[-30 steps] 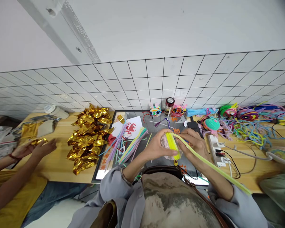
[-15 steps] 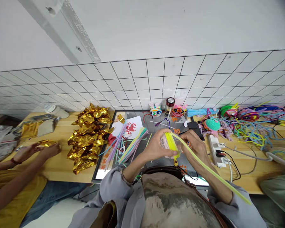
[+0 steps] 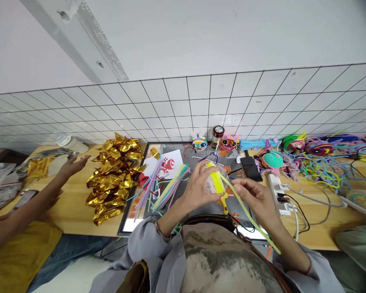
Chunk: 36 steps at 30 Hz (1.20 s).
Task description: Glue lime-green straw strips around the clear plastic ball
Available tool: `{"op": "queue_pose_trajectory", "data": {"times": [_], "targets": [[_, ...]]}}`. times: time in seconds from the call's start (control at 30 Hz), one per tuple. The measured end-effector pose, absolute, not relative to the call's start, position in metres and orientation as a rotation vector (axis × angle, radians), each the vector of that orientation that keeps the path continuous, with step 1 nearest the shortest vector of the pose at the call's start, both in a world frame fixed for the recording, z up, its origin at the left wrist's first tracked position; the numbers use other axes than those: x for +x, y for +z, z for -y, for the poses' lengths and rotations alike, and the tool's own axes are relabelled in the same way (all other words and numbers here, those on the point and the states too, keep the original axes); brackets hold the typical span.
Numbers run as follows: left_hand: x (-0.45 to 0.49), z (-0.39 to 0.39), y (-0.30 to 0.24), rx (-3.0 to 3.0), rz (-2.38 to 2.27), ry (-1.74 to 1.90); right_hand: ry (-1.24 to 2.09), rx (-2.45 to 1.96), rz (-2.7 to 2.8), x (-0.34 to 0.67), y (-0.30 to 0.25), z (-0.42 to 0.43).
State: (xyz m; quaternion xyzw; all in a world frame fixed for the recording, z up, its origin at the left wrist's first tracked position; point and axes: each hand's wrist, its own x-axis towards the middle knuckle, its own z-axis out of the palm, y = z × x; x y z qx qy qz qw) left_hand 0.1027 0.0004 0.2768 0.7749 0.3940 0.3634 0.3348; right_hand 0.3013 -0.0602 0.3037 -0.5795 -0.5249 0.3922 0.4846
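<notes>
My left hand (image 3: 198,183) is closed around a clear, rounded plastic shell (image 3: 210,185) with bright yellow pipe cleaners (image 3: 217,182) laid side by side across it. From the shell's top a long pale yellow pipe cleaner (image 3: 247,212) trails down to the right. My right hand (image 3: 258,199) pinches this strand a short way from the shell, with the other fingers loosely curled. Below the shell lies a yellow tool (image 3: 225,204), partly hidden. Bundled pastel pipe cleaners (image 3: 172,187) lie left of my left hand on the dark mat (image 3: 198,209).
Gold foil pieces (image 3: 112,183) are heaped to the left, near a co-worker's outstretched hand (image 3: 75,166). Decorated round figures (image 3: 199,143) and a flask (image 3: 217,136) stand at the back. A phone (image 3: 251,169), a power strip (image 3: 276,191) with cables, and tangled pipe cleaners (image 3: 319,169) occupy the right.
My right hand has drawn back to the right from the shell and now pinches the strand, whose loose end has swung left. The co-worker's hand has reached forward, off the gold foil.
</notes>
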Motion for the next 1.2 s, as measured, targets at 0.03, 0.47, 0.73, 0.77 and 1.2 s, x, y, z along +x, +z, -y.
{"op": "queue_pose_trajectory", "data": {"times": [0.03,0.47,0.73,0.77,1.2], "targets": [[0.102,-0.001,0.276,2.048,-1.025,0.945,0.947,-1.404,1.304,0.299,0.304,0.059],[0.105,0.001,0.271,2.109,-1.028,1.016,0.335,-1.349,1.810,0.287,0.305,0.054],[0.106,-0.004,0.268,1.801,-1.079,0.990,1.137,-1.290,1.290,0.295,0.316,0.053],[0.105,-0.005,0.267,1.712,-1.090,0.977,1.209,-1.258,1.212,0.297,0.314,0.052],[0.095,-0.016,0.257,0.575,-0.889,0.974,1.098,-2.251,1.601,0.316,0.126,0.041]]}}
